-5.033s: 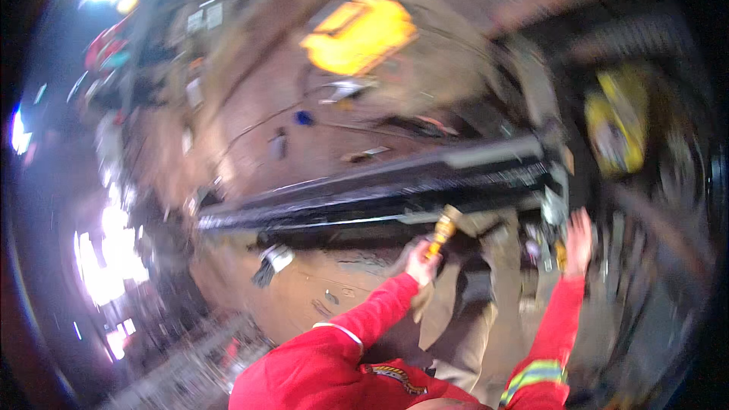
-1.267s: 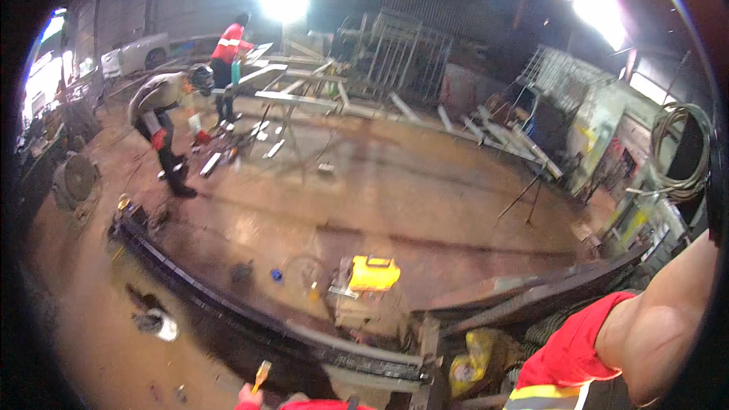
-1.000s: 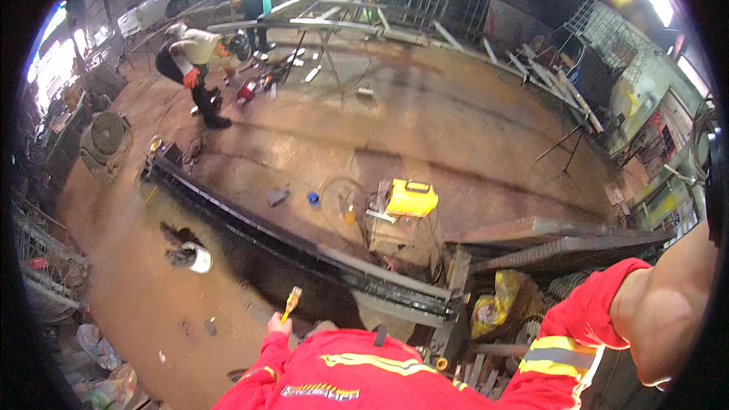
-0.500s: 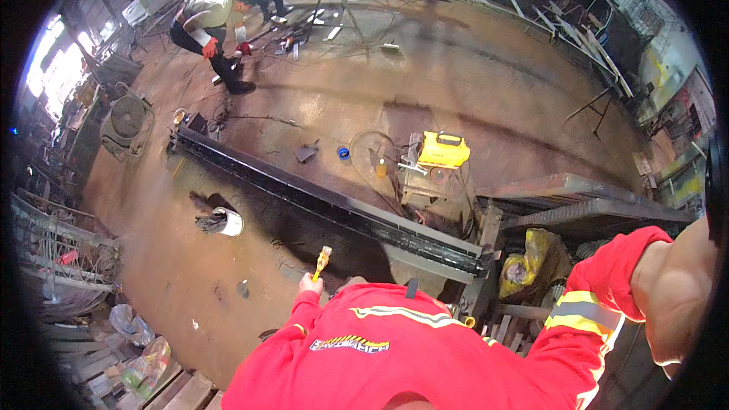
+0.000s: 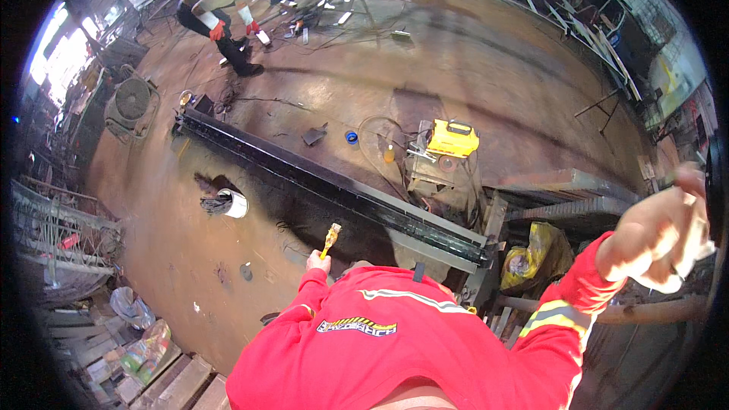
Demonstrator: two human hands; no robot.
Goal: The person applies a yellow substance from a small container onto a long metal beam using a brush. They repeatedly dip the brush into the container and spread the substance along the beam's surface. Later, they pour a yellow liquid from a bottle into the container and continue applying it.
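My left hand [image 5: 318, 261] is wrapped round the yellow handle of a paintbrush [image 5: 332, 238], its bristles pointing up and away from me. Beyond the brush a long black steel beam [image 5: 304, 168] runs from the far left to the near right, its surface shiny in places; the brush is apart from it. My right hand [image 5: 657, 237] is raised at the right rim with its fingers curled. A small pale spot shows by its fingertips, too blurred to name. On the floor left of the beam, a white bucket [image 5: 238, 203] lies tipped with dark stuff at its mouth.
A yellow machine [image 5: 453, 139] sits on a small stand beyond the beam, with hoses around it. Steel sections [image 5: 566, 182] are stacked at right, beside a yellow bag [image 5: 543, 254]. A co-worker [image 5: 216, 15] in orange gloves bends over at the far left. Pallets [image 5: 175, 380] lie near left.
My right hand has come further into view, its fingers now showing at the right rim. My left hand still holds the paintbrush. The co-worker's far hand has reached to a white piece.
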